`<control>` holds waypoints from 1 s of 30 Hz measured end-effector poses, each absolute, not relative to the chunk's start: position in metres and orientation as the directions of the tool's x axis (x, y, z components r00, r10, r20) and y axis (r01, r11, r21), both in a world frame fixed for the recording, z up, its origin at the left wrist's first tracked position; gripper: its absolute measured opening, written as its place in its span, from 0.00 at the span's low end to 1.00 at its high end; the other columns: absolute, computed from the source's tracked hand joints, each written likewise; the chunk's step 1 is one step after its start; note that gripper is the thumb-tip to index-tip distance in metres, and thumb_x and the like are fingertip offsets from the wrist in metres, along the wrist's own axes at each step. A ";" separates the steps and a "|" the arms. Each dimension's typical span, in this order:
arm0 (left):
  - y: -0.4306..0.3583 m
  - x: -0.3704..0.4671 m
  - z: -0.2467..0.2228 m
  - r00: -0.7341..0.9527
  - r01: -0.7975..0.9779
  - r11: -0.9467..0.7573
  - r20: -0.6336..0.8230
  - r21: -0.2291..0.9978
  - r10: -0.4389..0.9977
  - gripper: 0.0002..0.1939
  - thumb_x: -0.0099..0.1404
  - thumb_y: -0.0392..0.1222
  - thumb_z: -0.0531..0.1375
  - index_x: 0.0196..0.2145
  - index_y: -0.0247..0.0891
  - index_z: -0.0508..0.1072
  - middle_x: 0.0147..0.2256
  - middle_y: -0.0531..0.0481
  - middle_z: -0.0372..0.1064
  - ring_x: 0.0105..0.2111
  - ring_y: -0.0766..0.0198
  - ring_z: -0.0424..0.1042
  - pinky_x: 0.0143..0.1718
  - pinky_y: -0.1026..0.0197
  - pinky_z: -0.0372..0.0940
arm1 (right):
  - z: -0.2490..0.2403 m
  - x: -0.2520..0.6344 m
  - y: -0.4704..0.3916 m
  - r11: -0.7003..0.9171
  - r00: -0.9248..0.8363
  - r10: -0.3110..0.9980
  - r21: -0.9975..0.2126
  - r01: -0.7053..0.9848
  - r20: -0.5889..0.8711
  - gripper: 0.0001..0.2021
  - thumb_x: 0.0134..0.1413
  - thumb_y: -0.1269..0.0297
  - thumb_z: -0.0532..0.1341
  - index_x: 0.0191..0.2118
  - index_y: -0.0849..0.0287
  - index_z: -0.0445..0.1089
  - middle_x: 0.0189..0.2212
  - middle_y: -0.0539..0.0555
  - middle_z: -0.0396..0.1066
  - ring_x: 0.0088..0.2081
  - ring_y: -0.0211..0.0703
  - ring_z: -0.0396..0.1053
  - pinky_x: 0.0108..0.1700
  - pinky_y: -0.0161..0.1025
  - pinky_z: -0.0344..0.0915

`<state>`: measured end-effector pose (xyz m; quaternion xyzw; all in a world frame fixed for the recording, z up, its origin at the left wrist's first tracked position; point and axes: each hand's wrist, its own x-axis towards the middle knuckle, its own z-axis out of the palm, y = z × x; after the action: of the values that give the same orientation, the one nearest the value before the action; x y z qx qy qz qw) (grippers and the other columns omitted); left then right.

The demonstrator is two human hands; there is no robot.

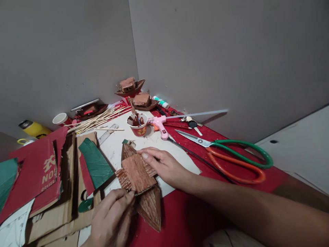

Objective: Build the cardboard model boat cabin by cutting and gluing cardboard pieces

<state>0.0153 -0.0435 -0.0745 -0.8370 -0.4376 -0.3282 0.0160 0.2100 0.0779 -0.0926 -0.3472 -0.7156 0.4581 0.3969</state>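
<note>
A brown model boat [150, 202] of corrugated cardboard lies aslant in front of me, its pointed ends facing away and toward me. Across its middle sits a brown cardboard roof [137, 173], with striped side flaps showing at left and right. My left hand [110, 218] pinches the roof's near left corner between thumb and fingers. On the far right side, my right hand [164, 166] grips the boat, thumb on the roof's edge and fingers beyond it. Part of the hull is hidden under the roof and hands.
Cardboard sheets [51, 171] are heaped at left. Beyond the boat stand a paint-stained paper cup [138, 130] and a pink glue gun [161, 127]. Large scissors [205, 141] lie at right. Wooden sticks [100, 120] and other model boats [128, 85] are near the grey wall.
</note>
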 end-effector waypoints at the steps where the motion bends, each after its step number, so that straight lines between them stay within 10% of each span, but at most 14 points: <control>1: -0.043 0.016 -0.075 0.398 0.741 -0.615 0.562 0.269 0.725 0.13 0.66 0.25 0.56 0.47 0.30 0.70 0.37 0.42 0.72 0.38 0.64 0.74 0.40 0.68 0.71 | -0.092 0.210 0.078 0.338 -0.446 0.861 -0.931 0.137 0.246 0.16 0.65 0.60 0.52 0.45 0.60 0.75 0.45 0.57 0.76 0.48 0.46 0.72 0.53 0.44 0.65; 10: -0.044 0.014 -0.079 0.378 0.716 -0.628 0.587 0.304 0.716 0.16 0.65 0.24 0.56 0.50 0.31 0.69 0.37 0.42 0.72 0.38 0.64 0.74 0.38 0.67 0.72 | -0.082 0.215 0.077 0.297 -0.358 0.906 -0.942 0.157 0.226 0.17 0.63 0.57 0.54 0.50 0.60 0.72 0.48 0.59 0.75 0.49 0.48 0.73 0.49 0.44 0.69; 14: -0.042 0.017 -0.075 0.332 0.680 -0.622 0.593 0.388 0.734 0.14 0.66 0.25 0.55 0.48 0.32 0.70 0.35 0.44 0.72 0.35 0.65 0.74 0.36 0.68 0.72 | -0.068 0.228 0.069 0.339 -0.275 0.915 -0.931 0.133 0.294 0.13 0.63 0.58 0.54 0.39 0.59 0.72 0.34 0.54 0.74 0.36 0.41 0.72 0.37 0.36 0.68; 21: -0.042 0.020 -0.072 0.314 0.639 -0.627 0.593 0.446 0.742 0.13 0.66 0.25 0.54 0.47 0.31 0.71 0.34 0.43 0.72 0.34 0.65 0.74 0.34 0.68 0.72 | -0.068 0.240 0.050 0.586 -0.663 0.653 -0.798 0.137 0.366 0.01 0.56 0.70 0.63 0.35 0.59 0.70 0.27 0.49 0.67 0.28 0.35 0.64 0.31 0.31 0.60; 30: -0.040 0.023 -0.072 0.191 0.680 -0.569 0.638 0.461 0.746 0.16 0.63 0.25 0.57 0.48 0.32 0.68 0.33 0.45 0.73 0.33 0.63 0.74 0.33 0.65 0.73 | -0.073 0.243 0.047 0.690 -0.722 0.591 -0.690 0.220 0.360 0.06 0.63 0.70 0.60 0.34 0.54 0.66 0.29 0.48 0.68 0.32 0.38 0.65 0.33 0.34 0.58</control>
<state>0.0227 -0.0396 -0.0720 -0.7708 -0.4625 -0.4366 -0.0374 0.2434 0.0474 -0.0729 -0.2326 -0.8716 0.3180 0.2916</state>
